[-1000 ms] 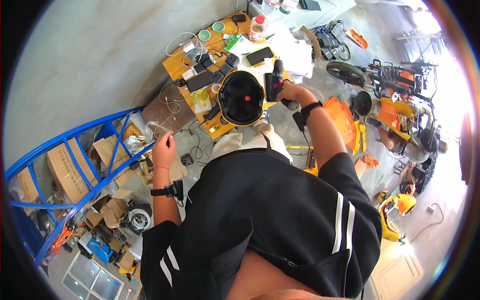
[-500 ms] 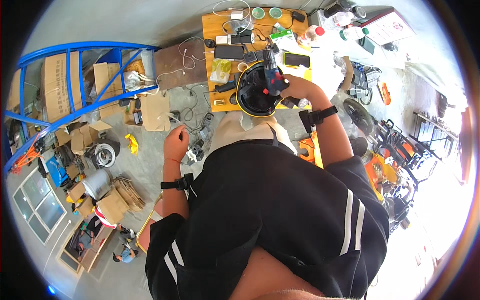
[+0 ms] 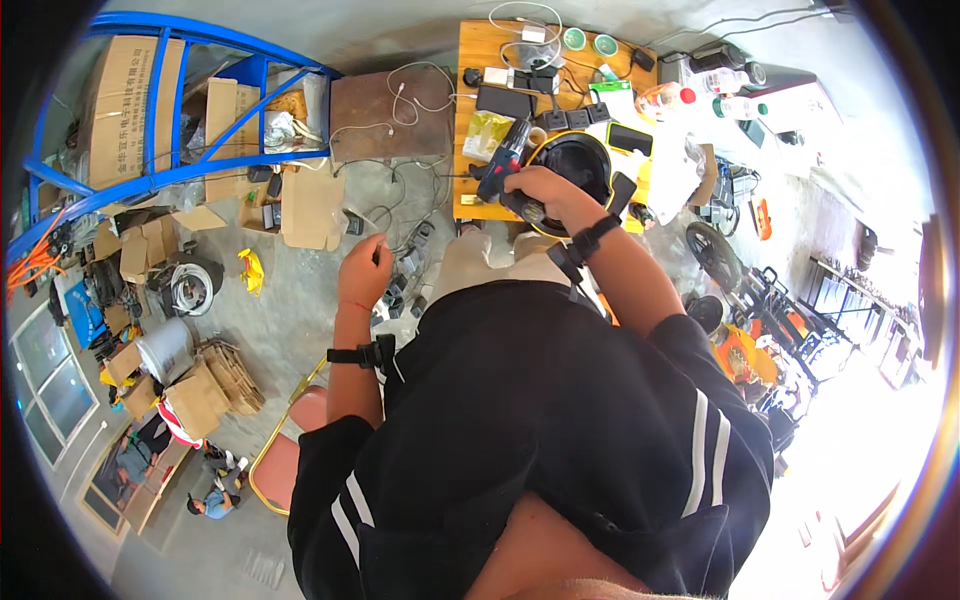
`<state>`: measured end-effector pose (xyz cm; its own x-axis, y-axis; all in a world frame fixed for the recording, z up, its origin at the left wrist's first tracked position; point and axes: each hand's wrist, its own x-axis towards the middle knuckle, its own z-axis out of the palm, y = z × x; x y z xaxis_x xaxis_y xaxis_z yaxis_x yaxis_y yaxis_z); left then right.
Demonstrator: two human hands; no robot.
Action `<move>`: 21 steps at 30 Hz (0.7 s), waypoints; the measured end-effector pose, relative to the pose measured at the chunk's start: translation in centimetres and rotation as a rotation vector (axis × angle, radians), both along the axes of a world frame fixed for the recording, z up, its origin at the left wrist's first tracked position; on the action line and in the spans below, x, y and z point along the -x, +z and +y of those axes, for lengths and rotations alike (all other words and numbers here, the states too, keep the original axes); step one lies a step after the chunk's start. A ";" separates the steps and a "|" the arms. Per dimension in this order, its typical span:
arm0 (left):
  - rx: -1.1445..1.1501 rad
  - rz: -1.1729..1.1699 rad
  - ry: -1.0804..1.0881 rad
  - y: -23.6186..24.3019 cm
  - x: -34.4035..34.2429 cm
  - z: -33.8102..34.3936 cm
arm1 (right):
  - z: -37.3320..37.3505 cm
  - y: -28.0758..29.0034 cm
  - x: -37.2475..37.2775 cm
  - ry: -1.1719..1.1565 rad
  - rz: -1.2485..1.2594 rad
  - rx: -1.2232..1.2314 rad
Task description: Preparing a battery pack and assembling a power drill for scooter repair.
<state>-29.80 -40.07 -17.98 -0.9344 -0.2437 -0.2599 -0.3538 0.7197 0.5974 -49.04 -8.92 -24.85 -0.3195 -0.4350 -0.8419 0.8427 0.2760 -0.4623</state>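
Observation:
My right hand point(image 3: 545, 192) is closed around a cordless drill point(image 3: 495, 176), dark blue and black with red parts. Its front end points away over the table point(image 3: 466, 130). Beside it, near the front edge of the wooden top, an upturned helmet point(image 3: 588, 165) with a yellow rim shows its black inside; my hand covers part of it. A yellow-and-white packet point(image 3: 487, 133) lies just beyond the drill. My left hand point(image 3: 363, 270) hangs in the air left of the table, fingers curled together; a small dark spot shows at the fingertips, too small to name.
A yellow-edged phone point(image 3: 630, 139), cables and bottles point(image 3: 740, 107) crowd the table's back and right. Blue shelving point(image 3: 155, 110) with cartons stands at left. A pink-seated chair point(image 3: 300, 440) is near my left arm. Two people are far off at lower left.
My right hand has brought the drill leftward, from over the helmet to its left side. The view has shifted, so the table sits further right. My left hand stays curled.

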 end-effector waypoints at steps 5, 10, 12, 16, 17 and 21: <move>0.056 -0.064 0.028 -0.4 -3.8 -4.0 | -4.7 -2.4 1.9 -0.360 -0.235 0.115; 0.064 -0.143 0.161 -0.5 -8.3 -6.7 | -7.2 -2.9 6.4 -0.544 -0.289 0.059; 0.092 -0.168 0.170 -0.6 -9.5 -7.1 | -8.0 -3.0 8.2 -0.740 -0.301 0.151; 0.083 -0.177 0.209 -0.8 -10.4 -7.1 | -9.3 -3.5 10.6 -0.755 -0.385 0.120; 0.065 -0.147 0.222 -0.9 -10.4 -7.0 | -9.7 -3.6 10.8 -0.755 -0.385 0.120; 0.049 -0.209 0.241 -1.2 -10.1 -6.8 | -10.8 -3.6 10.8 -0.730 -0.334 0.150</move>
